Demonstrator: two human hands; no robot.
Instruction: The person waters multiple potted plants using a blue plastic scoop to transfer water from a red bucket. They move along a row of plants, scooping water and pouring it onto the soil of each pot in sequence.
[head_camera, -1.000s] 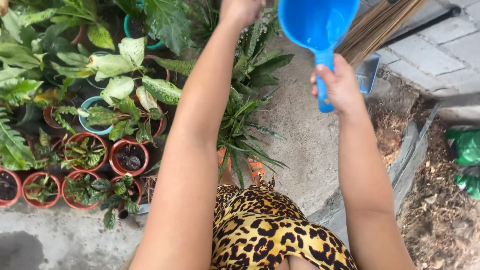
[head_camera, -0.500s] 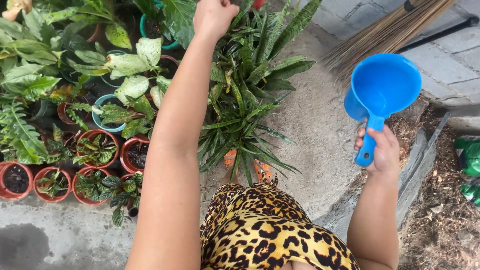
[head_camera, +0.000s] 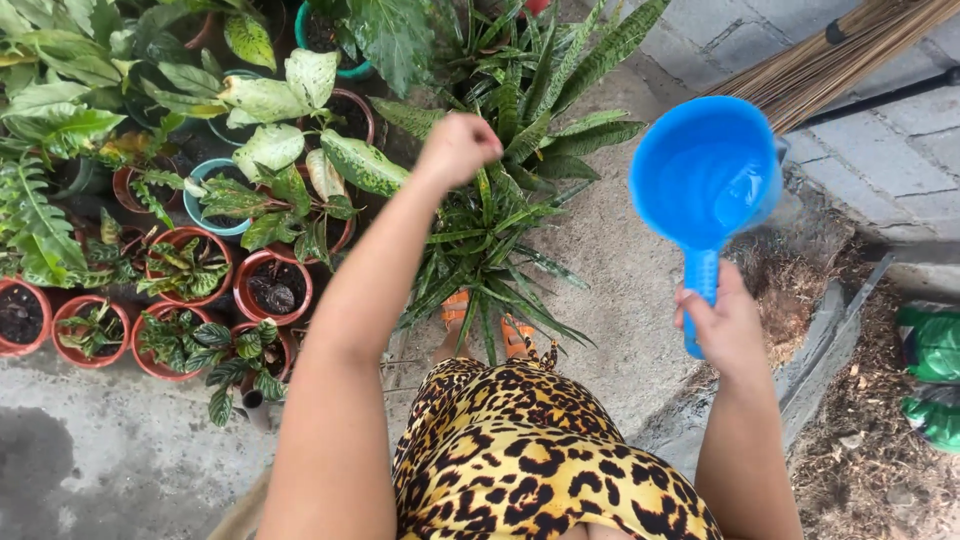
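My right hand (head_camera: 728, 328) grips the handle of a blue plastic water dipper (head_camera: 706, 180), held upright at my right side over the concrete. The scoop faces up toward the camera. My left hand (head_camera: 457, 148) is stretched forward with its fingers closed, down among the long striped leaves of a spiky green plant (head_camera: 505, 215). Whether it pinches a leaf is hidden by the hand itself. My leopard-print garment (head_camera: 535, 455) fills the bottom middle.
Several red clay pots (head_camera: 272, 285) with small plants crowd the left side, with broad variegated leaves (head_camera: 280, 100) behind. A straw broom (head_camera: 830, 70) lies at the top right on grey pavers. A concrete kerb (head_camera: 835, 330) and green bags (head_camera: 935, 370) sit at the right.
The dipper has come down from high up to my right side and now sits level. My left hand has drawn back and lower, into the spiky plant's leaves.
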